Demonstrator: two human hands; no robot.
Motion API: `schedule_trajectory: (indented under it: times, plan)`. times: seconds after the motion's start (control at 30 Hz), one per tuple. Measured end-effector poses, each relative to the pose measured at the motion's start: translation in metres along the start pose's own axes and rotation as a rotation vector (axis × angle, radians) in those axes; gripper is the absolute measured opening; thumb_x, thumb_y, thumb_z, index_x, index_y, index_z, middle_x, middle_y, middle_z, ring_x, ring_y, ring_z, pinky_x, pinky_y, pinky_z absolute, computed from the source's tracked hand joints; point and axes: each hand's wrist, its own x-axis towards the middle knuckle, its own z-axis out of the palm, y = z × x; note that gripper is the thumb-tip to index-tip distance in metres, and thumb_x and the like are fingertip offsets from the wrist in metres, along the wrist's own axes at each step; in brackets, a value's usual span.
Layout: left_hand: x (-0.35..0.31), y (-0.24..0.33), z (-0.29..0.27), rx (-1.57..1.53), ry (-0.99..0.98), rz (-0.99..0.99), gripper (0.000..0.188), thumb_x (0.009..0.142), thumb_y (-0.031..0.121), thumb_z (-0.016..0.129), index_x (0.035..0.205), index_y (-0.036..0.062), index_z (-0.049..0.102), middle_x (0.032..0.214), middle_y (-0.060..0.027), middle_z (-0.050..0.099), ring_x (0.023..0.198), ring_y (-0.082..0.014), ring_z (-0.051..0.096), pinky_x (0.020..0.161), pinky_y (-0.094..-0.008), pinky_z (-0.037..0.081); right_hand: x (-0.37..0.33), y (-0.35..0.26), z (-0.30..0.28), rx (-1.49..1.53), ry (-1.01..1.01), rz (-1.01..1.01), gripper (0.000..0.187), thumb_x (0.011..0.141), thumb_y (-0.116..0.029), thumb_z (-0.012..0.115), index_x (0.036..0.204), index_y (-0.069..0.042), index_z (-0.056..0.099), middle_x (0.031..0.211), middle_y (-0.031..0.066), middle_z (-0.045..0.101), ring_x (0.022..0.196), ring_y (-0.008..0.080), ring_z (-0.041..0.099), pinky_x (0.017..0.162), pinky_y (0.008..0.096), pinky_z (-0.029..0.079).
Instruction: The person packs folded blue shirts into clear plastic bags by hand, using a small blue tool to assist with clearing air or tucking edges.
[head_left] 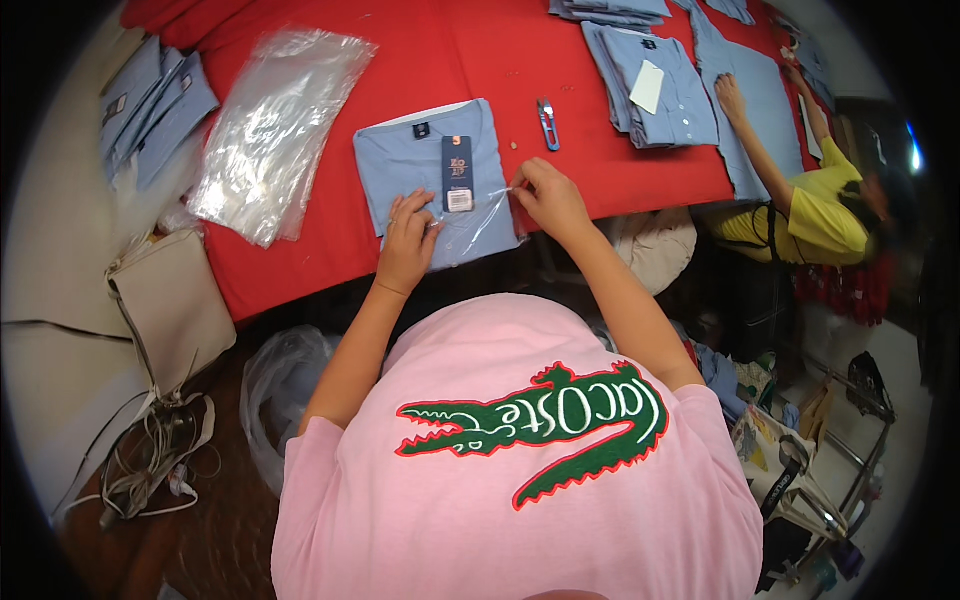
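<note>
A folded light-blue shirt lies in front of me on the red cloth, a dark hang tag with a white label on its front. Clear plastic bag film stretches across the lower part of the shirt. My right hand pinches the film's edge at the shirt's right side. On the left, my left hand rests over the shirt's lower edge, its bent fingers closed on the film there. Just beyond my right hand lie small blue-handled thread snips.
A stack of clear plastic bags lies left of the shirt, with folded blue shirts beyond. More folded shirts are stacked at right. A co-worker in yellow reaches over a spread blue garment. Cables hang at lower left.
</note>
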Motion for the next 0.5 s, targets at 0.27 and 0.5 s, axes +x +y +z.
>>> schedule_trajectory:
  times: [0.27,0.5]
  plan:
    - [-0.01,-0.007,-0.072,-0.018,0.09,-0.417,0.019,0.089,0.013,0.085,0.095,0.0021,0.071,0.106,-0.0117,0.074,0.098,-0.0302,0.068,0.09,-0.0435,0.052,0.034,0.002,0.001,0.072,-0.143,-0.094,0.012,0.085,-0.004,0.077,0.093,-0.003,0.068,0.096,0.0111,0.069,0.089,0.03,0.072,0.078,0.0413,0.056]
    - [-0.027,0.006,-0.095,-0.879,0.155,-0.755,0.011,0.1,0.004,0.075,0.104,0.002,0.066,0.111,-0.0142,0.08,0.094,-0.0162,0.074,0.091,-0.0325,0.059,0.009,-0.019,0.007,0.761,-0.318,0.113,0.01,0.096,-0.001,0.068,0.094,-0.006,0.06,0.088,0.0149,0.073,0.069,0.0148,0.064,0.089,0.0339,0.062]
